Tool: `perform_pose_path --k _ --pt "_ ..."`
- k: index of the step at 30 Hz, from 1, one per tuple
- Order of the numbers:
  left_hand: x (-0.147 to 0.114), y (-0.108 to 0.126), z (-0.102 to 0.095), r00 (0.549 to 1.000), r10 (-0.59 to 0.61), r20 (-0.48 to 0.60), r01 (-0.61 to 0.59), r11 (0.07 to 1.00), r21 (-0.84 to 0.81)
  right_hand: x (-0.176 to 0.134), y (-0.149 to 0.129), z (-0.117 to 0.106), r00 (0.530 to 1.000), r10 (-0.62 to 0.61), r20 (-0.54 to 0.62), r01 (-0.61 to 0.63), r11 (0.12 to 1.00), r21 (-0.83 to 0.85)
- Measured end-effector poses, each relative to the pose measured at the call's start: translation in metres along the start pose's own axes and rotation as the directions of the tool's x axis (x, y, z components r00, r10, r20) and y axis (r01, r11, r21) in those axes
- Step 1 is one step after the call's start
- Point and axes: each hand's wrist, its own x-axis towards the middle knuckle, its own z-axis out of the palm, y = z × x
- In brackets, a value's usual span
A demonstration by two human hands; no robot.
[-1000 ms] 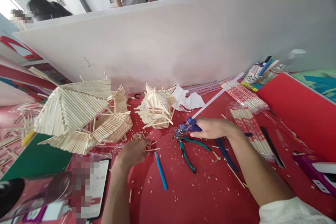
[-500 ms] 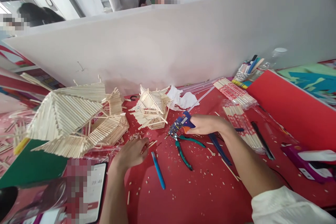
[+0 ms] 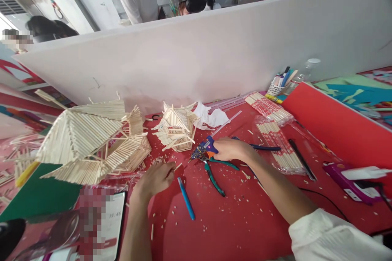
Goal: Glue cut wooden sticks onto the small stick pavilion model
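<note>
My right hand [image 3: 229,148] is wrapped round a blue hot glue gun [image 3: 210,145] with an orange trigger, its speckled front and nozzle pointing down to the left. My left hand [image 3: 157,178] is closed, and a short wooden stick [image 3: 178,166] pokes out from its fingertips toward the nozzle. Just beyond both hands stands a small pavilion model [image 3: 177,126] built of wooden sticks. Green-handled pliers [image 3: 214,177] lie beneath the glue gun, partly covered by it. A blue pen [image 3: 185,198] rests between my forearms.
A larger stick-built pavilion [image 3: 88,138] stands at left by a green board [image 3: 49,187] and a phone [image 3: 113,224]. Bundled chopsticks [image 3: 280,144], a black marker [image 3: 301,159] and a red board [image 3: 333,118] lie at right. White tissue [image 3: 211,116] sits behind; wood scraps litter the table.
The view has shifted slightly. My right hand and the glue gun have moved a little left, and my left hand a little right, bringing the stick and nozzle closer. Blue-handled tool behind my right hand has turned.
</note>
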Motion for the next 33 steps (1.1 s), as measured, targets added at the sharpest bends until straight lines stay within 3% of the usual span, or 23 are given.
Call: perform_pose_path --k 6,12,23,33 --pt "0.001 -0.008 0.015 0.991 0.008 -0.133 -0.015 0.998 -0.057 0.008 -0.004 0.006 1.000 0.000 -0.026 0.000 1.000 0.002" --pt "0.005 -0.012 0.025 0.980 0.042 -0.193 -0.060 0.994 -0.089 0.015 -0.003 0.009 0.997 -0.015 -0.074 0.014 1.000 -0.001" --pt "0.009 0.000 0.017 0.996 0.045 -0.075 -0.050 0.996 -0.074 0.016 -0.006 0.018 0.980 -0.064 -0.189 0.053 0.997 -0.059" --pt "0.006 -0.007 0.023 0.983 0.082 -0.165 -0.120 0.964 -0.237 -0.015 -0.019 0.018 0.957 -0.082 -0.277 0.054 0.993 -0.108"
